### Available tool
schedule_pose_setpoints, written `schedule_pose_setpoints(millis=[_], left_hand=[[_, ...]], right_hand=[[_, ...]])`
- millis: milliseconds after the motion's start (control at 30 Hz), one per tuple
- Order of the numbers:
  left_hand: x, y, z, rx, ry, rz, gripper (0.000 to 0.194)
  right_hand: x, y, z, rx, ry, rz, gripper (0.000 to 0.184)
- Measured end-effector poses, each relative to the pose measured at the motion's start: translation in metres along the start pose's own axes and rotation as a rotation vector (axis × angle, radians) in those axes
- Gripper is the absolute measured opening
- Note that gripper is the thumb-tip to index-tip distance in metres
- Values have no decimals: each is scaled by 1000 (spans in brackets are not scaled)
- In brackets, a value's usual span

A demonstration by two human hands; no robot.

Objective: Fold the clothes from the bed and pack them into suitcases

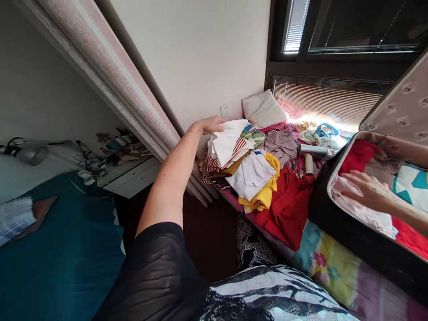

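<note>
My left hand (210, 125), at the end of an outstretched arm, has its fingers closed on the edge of a white folded garment (230, 140). That garment lies on top of a stack with red-and-white striped cloth (211, 163). In front of the stack are a white folded shirt (252, 174) and a yellow garment (262, 199). My right hand (364, 189) rests open, fingers spread, over pale pink cloth (344, 191) inside the open black suitcase (329, 211). Red knitwear (356, 156) and a teal-and-white cloth (410, 183) lie in it too.
A red garment (287, 209), mauve cloth (280, 147) and a roller (309, 164) lie between the stacks and suitcase. A cushion (263, 108) leans at the wall. A curtain (110, 76) hangs left, beyond it a bed (63, 258) and white drawers (133, 178).
</note>
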State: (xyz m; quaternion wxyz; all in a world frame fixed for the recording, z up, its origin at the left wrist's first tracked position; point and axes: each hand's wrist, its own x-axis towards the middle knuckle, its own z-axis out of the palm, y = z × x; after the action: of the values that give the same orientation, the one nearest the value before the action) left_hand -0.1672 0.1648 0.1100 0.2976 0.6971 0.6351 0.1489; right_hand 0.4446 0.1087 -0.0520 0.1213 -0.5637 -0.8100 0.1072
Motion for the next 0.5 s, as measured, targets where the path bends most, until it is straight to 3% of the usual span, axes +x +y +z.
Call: schedule_pose_setpoints(millis=[67, 133, 200, 267, 333, 400, 500], left_hand=[[-9, 23, -5, -132, -77, 89, 43], [-14, 50, -3, -228, -137, 202, 46], [-15, 78, 8, -291, -185, 331, 48], [-11, 107, 26, -323, -239, 456, 46], [-2, 137, 50, -318, -295, 555, 43], [10, 165, 76, -277, -351, 611, 38], [28, 208, 114, -138, -400, 623, 32]], right_hand=[[7, -23, -24, 121, 61, 49, 83], [12, -55, -41, 390, 48, 69, 108], [14, -90, -49, 718, -23, 59, 132], [15, -119, -48, 1024, -98, 69, 144], [13, -136, -44, 1282, -159, 43, 140], [6, -138, -43, 1448, -172, 11, 122], [-16, -114, -59, 1465, -8, 63, 97]])
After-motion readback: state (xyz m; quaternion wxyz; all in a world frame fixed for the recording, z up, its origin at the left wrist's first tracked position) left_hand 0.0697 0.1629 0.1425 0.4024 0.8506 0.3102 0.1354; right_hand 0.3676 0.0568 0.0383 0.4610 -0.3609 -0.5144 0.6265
